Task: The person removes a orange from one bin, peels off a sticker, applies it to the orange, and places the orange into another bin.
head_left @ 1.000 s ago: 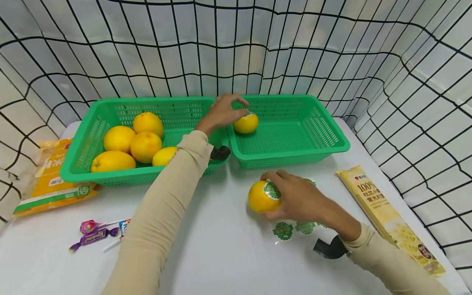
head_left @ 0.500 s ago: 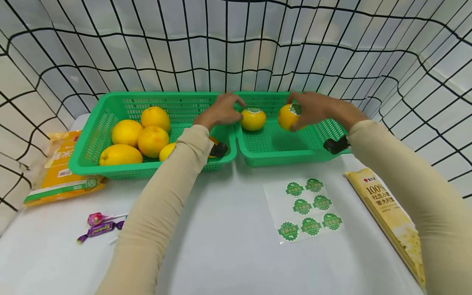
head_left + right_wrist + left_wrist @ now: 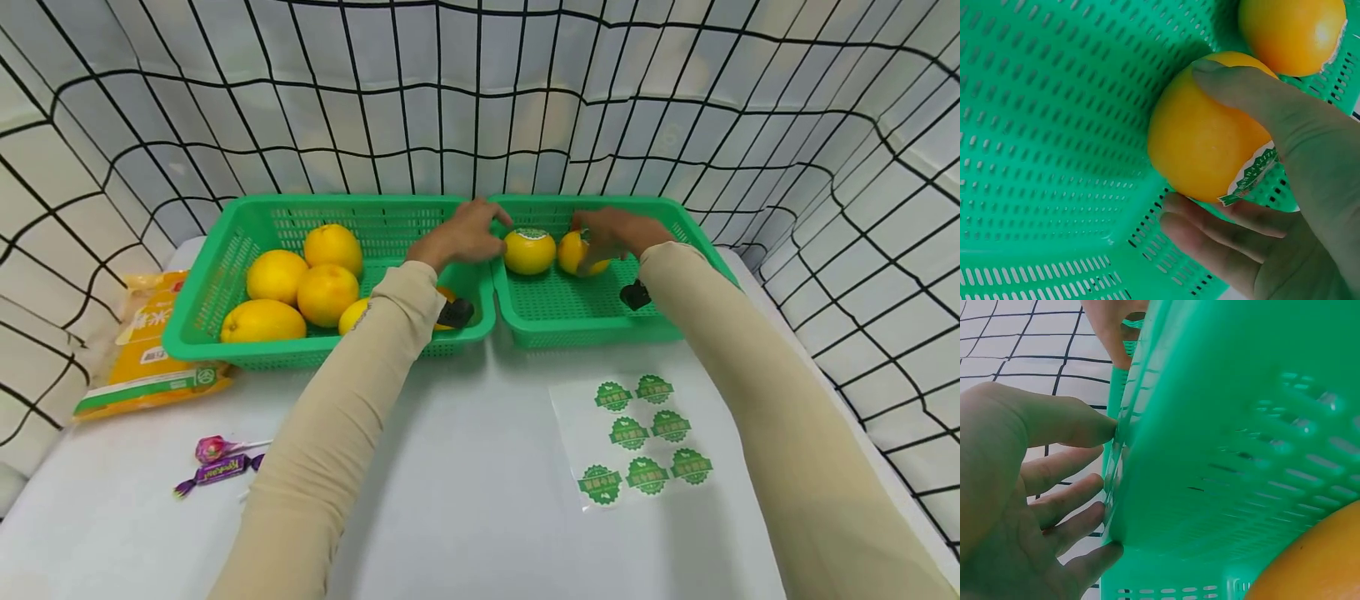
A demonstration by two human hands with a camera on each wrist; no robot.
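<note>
1. Reaching up from the bottom edge: left sleeve [image 3: 330, 417] and right sleeve [image 3: 780, 408], white tabletop [image 3: 465, 475] showing between them at lower centre.
2. Lower left: lollipop [image 3: 211, 450] and purple sweet [image 3: 220, 469], both running up to the left sleeve. Lower right: sheet of green stickers [image 3: 628, 433], lying flat beside the right sleeve.
3. Left hand [image 3: 467, 237], upper centre, over the adjoining basket rims. Fingers loosely spread, wide gap between thumb and forefinger; tips at a green rim in left wrist view, firmness of contact can't be told.
4. Right hand [image 3: 617, 232], right of centre, inside right basket [image 3: 592, 333]. Thumb over stickered orange [image 3: 1200, 137], fingers bent round its lower side, parted about the fruit's width.
5. Second orange [image 3: 529, 253] just left of that, label on top. Basket floor shows in front of both; walls close behind.
6. Left basket [image 3: 247, 358], left of centre: loose oranges [image 3: 327, 295] bunched leftward. Orange bag [image 3: 150, 367] by its outer wall.
7. Black mesh [image 3: 477, 96] across the top, behind both baskets.
</note>
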